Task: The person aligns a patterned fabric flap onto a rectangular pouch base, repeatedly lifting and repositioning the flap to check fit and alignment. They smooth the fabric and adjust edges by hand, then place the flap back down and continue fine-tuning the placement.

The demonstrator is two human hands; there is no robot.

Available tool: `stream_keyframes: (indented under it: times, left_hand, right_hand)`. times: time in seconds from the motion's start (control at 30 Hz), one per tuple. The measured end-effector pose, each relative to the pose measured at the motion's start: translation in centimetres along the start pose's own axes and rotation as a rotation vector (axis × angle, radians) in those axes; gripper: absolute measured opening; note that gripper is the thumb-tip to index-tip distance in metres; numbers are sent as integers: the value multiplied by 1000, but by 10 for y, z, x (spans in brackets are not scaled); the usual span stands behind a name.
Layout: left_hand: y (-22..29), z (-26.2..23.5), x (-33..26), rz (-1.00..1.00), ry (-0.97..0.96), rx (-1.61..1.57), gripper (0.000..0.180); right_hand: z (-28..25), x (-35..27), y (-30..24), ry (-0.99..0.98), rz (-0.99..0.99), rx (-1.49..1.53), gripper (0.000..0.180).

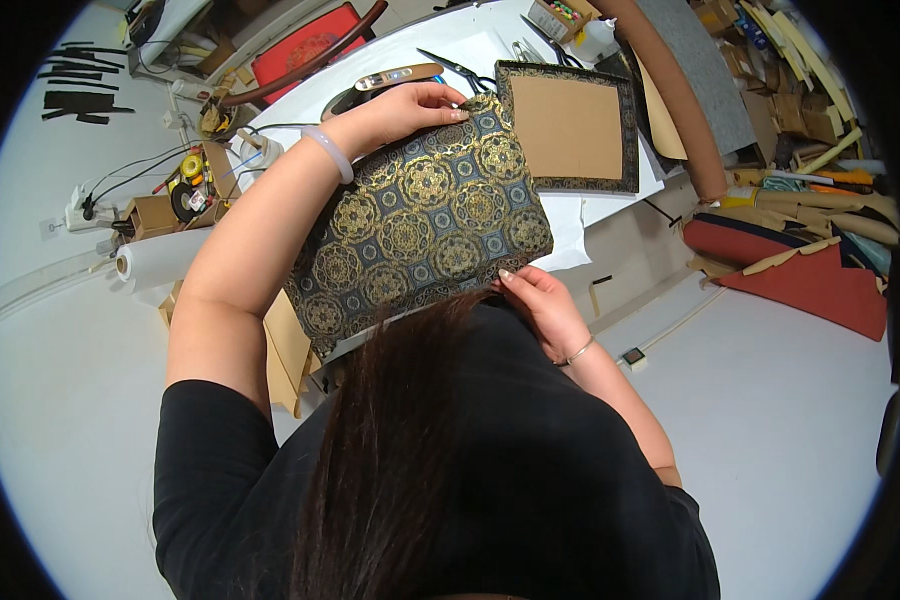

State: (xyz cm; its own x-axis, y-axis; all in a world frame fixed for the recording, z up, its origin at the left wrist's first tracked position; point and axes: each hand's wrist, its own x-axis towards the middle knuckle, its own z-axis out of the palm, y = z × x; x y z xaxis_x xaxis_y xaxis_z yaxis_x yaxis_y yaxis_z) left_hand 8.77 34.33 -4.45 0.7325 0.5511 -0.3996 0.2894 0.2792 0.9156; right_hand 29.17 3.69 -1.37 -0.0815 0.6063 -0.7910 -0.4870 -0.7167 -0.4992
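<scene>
A panel of dark blue-grey brocade (pixel 425 205) with gold round medallions is held tilted in front of my body. At its far edge my left hand (pixel 420 108) pinches the fabric near the upper right corner, the forearm crossing over its left side. My right hand (pixel 542 302) grips the near right corner between thumb and fingers. Hair partly covers the lower edge, where a grey strip shows. Just beyond the panel to the right, a brown board (pixel 570 128) bordered with the same kind of brocade lies on the white table (pixel 610 205).
Black-handled scissors (pixel 460 70) and a tan-and-black strap-like tool (pixel 398 77) lie at the far side of the table. A brown roll (pixel 675 100) runs along its right. A red chair (pixel 310 48) stands behind. Material scraps (pixel 810 255) pile up at the right.
</scene>
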Motion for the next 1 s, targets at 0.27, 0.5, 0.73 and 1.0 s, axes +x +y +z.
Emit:
stream_keyframes:
  times: [0.27, 0.5, 0.73, 1.0]
  left_hand:
    - [-5, 4, -1, -173, -113, 168, 38]
    - [-11, -6, -3, -181, 115, 535, 60]
    - [41, 56, -164, 399, 1075, 907, 44]
    - [-64, 140, -245, 8, 1062, 969, 58]
  right_hand:
    - [0, 2, -2, -29, 13, -39, 20]
    - [-27, 11, 12, -153, -66, -479, 34]
    - [50, -66, -113, -277, -251, -984, 29]
    - [160, 50, -25, -404, -1285, -1433, 55]
